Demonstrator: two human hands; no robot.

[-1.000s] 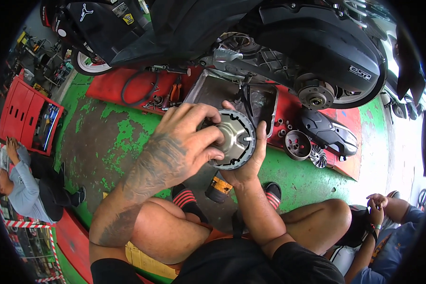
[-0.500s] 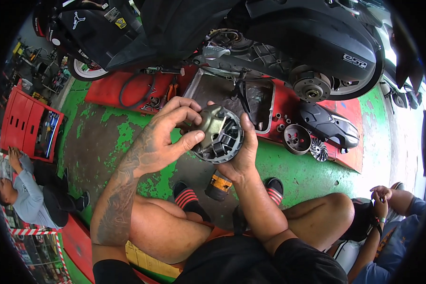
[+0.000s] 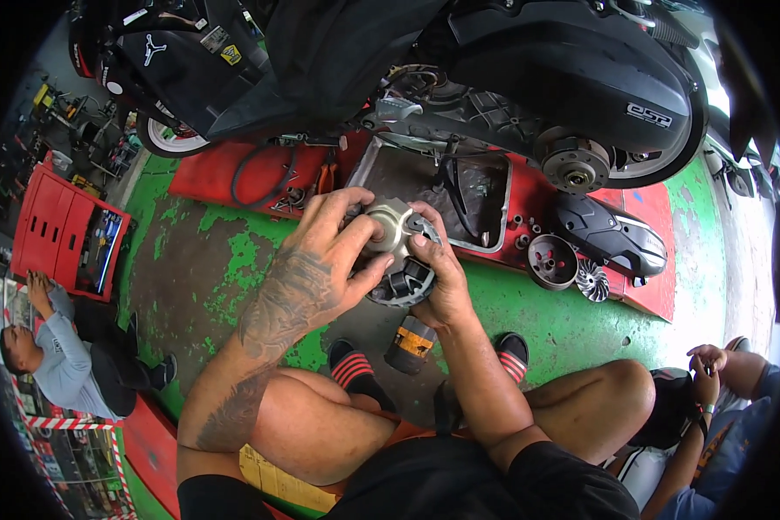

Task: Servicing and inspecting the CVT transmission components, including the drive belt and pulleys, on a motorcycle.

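In front of me, above the floor, I hold a round metal scooter variator [image 3: 393,223] with a smooth lobed plate on top and black pieces around its ribbed rim. My left hand [image 3: 325,260] curls over its left side, fingers on the plate and thumb near the lower edge. From the right, my right hand [image 3: 445,282] grips the rim, with its thumb pressed on the plate's right edge. The palms and fingers hide the variator's underside. Between my feet stands a yellow and black power tool [image 3: 410,344].
A black scooter [image 3: 572,69] stands across the far side. Before it, a red platform [image 3: 199,173] carries a metal tray [image 3: 363,169], a drive belt [image 3: 264,173], a clutch bell [image 3: 552,263], a fan disc [image 3: 592,281] and a black cover [image 3: 611,234]. People sit at left and right.
My left fingers have moved further onto the variator's plate. The right thumb has shifted from the outer rim onto the plate's edge, and the variator has turned and tilted. The view has shifted slightly.
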